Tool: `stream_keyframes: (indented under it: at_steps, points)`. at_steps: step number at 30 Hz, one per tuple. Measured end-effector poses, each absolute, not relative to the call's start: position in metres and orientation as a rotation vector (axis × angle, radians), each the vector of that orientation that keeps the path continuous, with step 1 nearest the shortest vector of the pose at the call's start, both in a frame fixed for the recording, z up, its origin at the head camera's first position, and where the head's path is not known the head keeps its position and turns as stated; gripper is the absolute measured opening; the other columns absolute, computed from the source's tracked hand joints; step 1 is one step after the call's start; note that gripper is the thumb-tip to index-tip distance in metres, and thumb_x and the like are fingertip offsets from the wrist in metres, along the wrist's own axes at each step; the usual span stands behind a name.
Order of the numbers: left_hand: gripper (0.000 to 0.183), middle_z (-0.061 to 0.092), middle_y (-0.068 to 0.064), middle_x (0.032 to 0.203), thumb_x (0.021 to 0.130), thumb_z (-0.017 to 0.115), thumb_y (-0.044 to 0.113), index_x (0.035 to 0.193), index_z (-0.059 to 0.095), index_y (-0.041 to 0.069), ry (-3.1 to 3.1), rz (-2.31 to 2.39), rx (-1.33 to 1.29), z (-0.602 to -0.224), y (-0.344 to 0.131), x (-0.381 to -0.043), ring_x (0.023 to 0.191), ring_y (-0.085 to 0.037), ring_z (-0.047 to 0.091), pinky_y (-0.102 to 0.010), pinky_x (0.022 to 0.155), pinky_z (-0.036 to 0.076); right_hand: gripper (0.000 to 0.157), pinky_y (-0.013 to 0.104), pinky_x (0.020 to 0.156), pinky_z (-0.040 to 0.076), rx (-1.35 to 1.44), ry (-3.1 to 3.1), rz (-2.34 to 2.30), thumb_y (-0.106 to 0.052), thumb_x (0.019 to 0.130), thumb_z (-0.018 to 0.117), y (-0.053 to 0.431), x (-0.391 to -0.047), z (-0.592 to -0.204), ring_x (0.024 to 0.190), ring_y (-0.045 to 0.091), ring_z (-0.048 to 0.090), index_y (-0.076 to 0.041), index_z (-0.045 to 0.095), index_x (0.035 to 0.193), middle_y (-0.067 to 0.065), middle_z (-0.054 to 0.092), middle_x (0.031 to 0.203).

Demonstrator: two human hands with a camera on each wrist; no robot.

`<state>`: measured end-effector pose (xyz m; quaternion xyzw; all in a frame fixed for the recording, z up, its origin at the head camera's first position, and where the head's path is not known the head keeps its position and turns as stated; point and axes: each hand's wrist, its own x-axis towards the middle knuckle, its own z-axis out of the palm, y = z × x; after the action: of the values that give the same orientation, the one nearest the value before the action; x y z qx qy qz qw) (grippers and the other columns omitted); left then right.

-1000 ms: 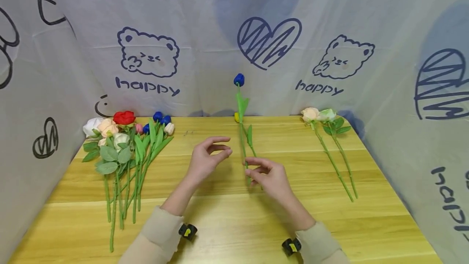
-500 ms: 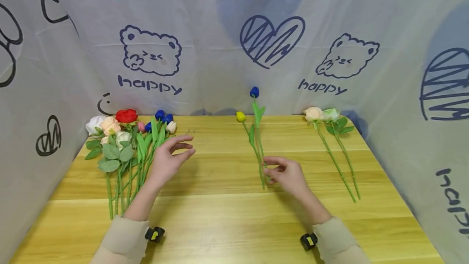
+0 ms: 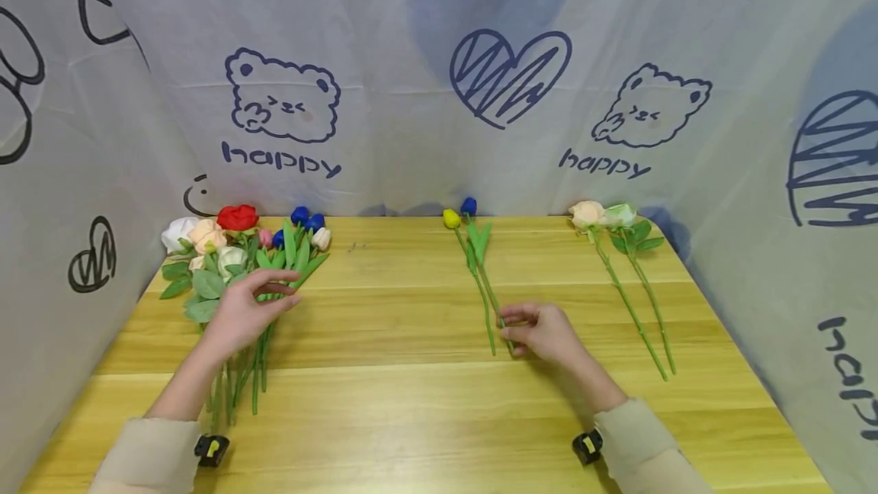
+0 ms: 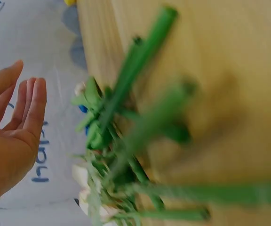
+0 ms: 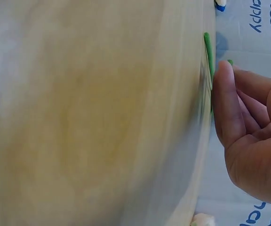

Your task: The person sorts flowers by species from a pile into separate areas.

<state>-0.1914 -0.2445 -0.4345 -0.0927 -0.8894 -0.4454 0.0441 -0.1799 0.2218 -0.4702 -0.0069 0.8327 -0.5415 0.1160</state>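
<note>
Head view: the right hand (image 3: 542, 332), at 3 o'clock on the bench (image 3: 384, 402), pinches the lower stem of the blue tulip (image 3: 479, 242).
Compared with half a second ago, the blue tulip has dropped from high against the cloth (image 3: 384, 59) to the far edge at 12 o'clock, just beside the yellow tulip (image 3: 450, 219); whether its bloom touches the bench is unclear. The left hand (image 3: 247, 311) has travelled to 9 o'clock and is over the mixed bunch (image 3: 232, 259), fingers relaxed and thumb apart. The blue tulip has a small, deep-blue closed bud, broad bright-green leaves and a slim green stem pointing from the right hand towards 11 o'clock.
</note>
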Motion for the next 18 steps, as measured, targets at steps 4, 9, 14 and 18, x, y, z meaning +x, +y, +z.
stream_keyframes:
  at_steps: [4,9,14,18]
  points:
    - [0.038,0.068,-0.021,0.126,0.099,0.075,0.016,0.133,0.067,0.003,-2.8,-1.358,-0.303,-0.439,-0.258,-0.192,0.112,-0.038,0.066,-0.023,0.077,0.058,0.031,0.034,0.067,0.064,-0.028,2.41,-1.564,0.002,0.095,0.072,0.221,-0.179,-0.47,0.078,0.021,0.072,0.005,0.07,0.126,0.02,0.072,0.115]
    - [0.039,0.07,-0.023,0.123,0.097,0.075,0.013,0.132,0.066,-0.003,-2.861,-1.364,-0.391,-0.448,-0.275,-0.196,0.104,-0.027,0.07,-0.024,0.077,0.059,0.031,0.035,0.071,0.064,-0.036,2.396,-1.572,0.001,0.095,0.073,0.22,-0.181,-0.47,0.084,0.023,0.073,0.006,0.07,0.126,0.021,0.07,0.116]
    - [0.04,0.07,-0.024,0.123,0.097,0.076,0.01,0.131,0.066,-0.006,-2.917,-1.356,-0.431,-0.457,-0.289,-0.2,0.1,-0.022,0.071,-0.023,0.078,0.058,0.031,0.034,0.073,0.064,-0.033,2.389,-1.577,0.002,0.094,0.074,0.223,-0.184,-0.474,0.087,0.023,0.074,0.006,0.071,0.124,0.02,0.07,0.112]
    - [0.041,0.07,-0.022,0.122,0.095,0.077,0.011,0.131,0.066,-0.005,-2.962,-1.339,-0.415,-0.461,-0.295,-0.202,0.1,-0.022,0.07,-0.022,0.078,0.057,0.03,0.033,0.071,0.064,-0.03,2.385,-1.564,0.001,0.094,0.075,0.223,-0.185,-0.476,0.082,0.021,0.073,0.005,0.072,0.123,0.017,0.071,0.109]
